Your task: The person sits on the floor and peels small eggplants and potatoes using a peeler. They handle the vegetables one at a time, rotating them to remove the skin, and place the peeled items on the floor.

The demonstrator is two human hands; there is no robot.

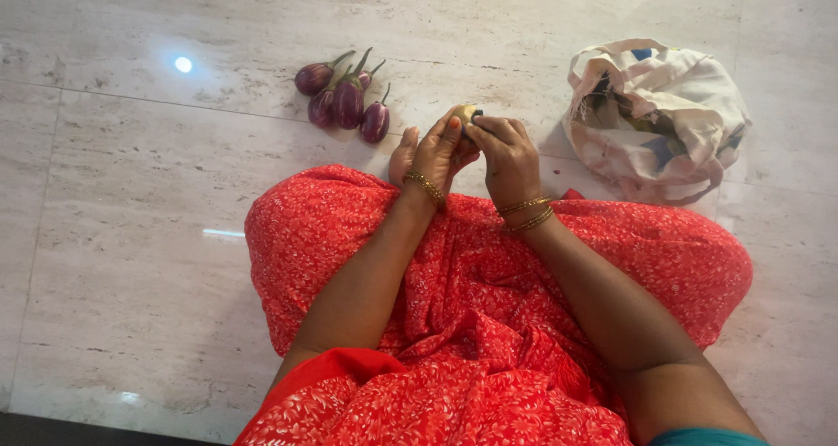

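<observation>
Head view showed a person seated on a pale marble floor (131, 236), knees spread under a red floral garment (489, 324).

Hands: the left hand (436, 154) and the right hand (506, 154) were drawn together in front of the knees, both closed around one small rounded vegetable (468, 112). Only its yellowish-green top showed above the fingers; its kind could not be told with certainty. A dark spot sat at its right edge, too small to identify. Whether either hand also held a blade or peeler could not be told.

Surroundings: a cluster of small purple brinjals (345, 97) lay on the floor just left of the hands, stems up and apart from them. A slumped printed cloth bag (655, 114) lay to the right, near the right knee.

Hazards, as a judgement:
- The vegetable was small and nearly covered by the fingers; a weak pinch could let it slip and roll across the polished floor.
- If a cutting edge was hidden in the grip, the close finger spacing would put the fingertips in its path.
- The loose brinjals were round and could scatter if knocked by a knee.
</observation>
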